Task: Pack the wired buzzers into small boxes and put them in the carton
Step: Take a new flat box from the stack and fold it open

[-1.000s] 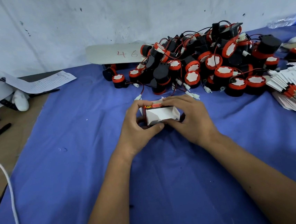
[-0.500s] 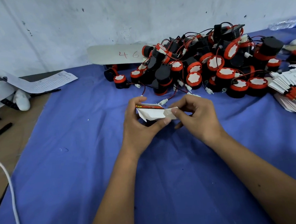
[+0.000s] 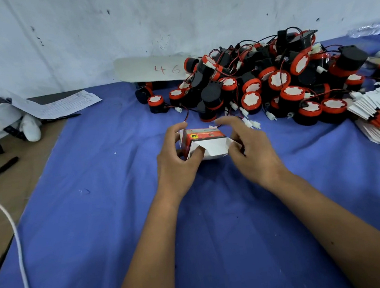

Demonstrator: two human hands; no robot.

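From the head view we see the left hand (image 3: 176, 159) holding a small red box (image 3: 204, 142) over the blue table (image 3: 97, 199), thumb on its white end flap. The right hand (image 3: 252, 151) pinches the flap's other side. The buzzer pile (image 3: 271, 85) lies just behind, flat boxes (image 3: 379, 118) at right.

A small box (image 3: 204, 142) with a red printed top and white flaps is held just above the blue cloth, its near end open with the flaps sticking out. Behind it a heap of buzzers (image 3: 271, 82) lies on the cloth: black round bodies with red rims and white faces, tangled in thin red and black wires ending in white plugs
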